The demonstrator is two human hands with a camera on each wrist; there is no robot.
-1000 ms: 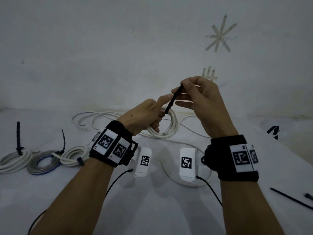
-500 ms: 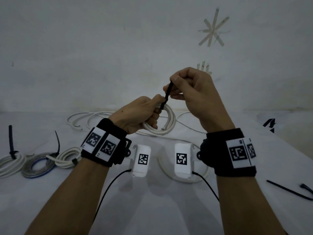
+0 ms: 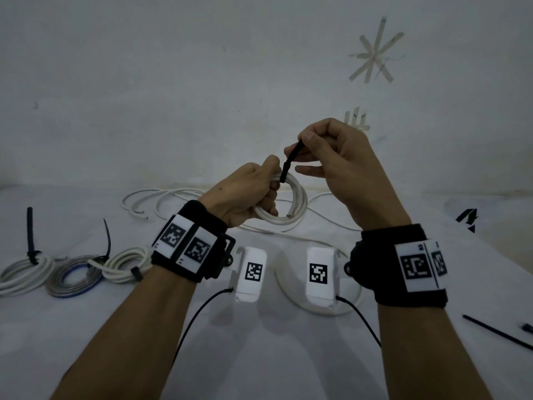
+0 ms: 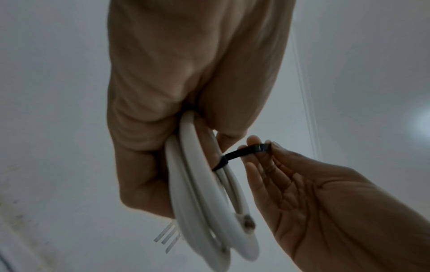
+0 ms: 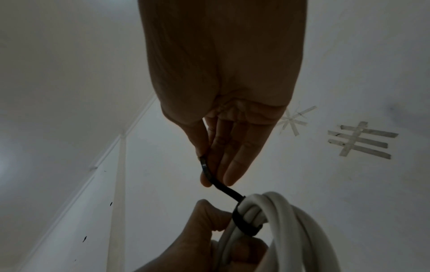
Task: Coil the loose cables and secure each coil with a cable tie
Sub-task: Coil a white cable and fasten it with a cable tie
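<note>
Head view, centre of frame: the left hand [image 3: 248, 194] holds a white coil [image 3: 291, 203] raised above the tabletop [image 3: 259, 356]. Its grip is closed round the coil's upper left side, fingers curled through the loops. In the left wrist view the coil [image 4: 204, 198] hangs below the palm, a cut end showing at lower centre.

A black tie [image 3: 288, 166] is wrapped round the coil at its top. The right wrist view shows the band [image 5: 244, 222] encircling the strands, with the tail running up and left. The right hand [image 3: 334, 163], just right of the left and slightly higher, pinches that tail between thumb and forefinger; the remaining fingers are extended and hold nothing. In the left wrist view the tie [image 4: 242, 154] stretches from coil to right fingertips [image 4: 256, 139].

Left edge of the head view: three tied coils [image 3: 69, 272] lie side by side on the tabletop, two white and one grey-blue, two with tails standing upright. Behind the hands, loose cable [image 3: 161, 197] lies uncoiled. At lower right, a spare tie [image 3: 496, 336] lies flat. Tape marks [image 3: 375, 53] are stuck on the wall [image 3: 173, 82] at upper right.
</note>
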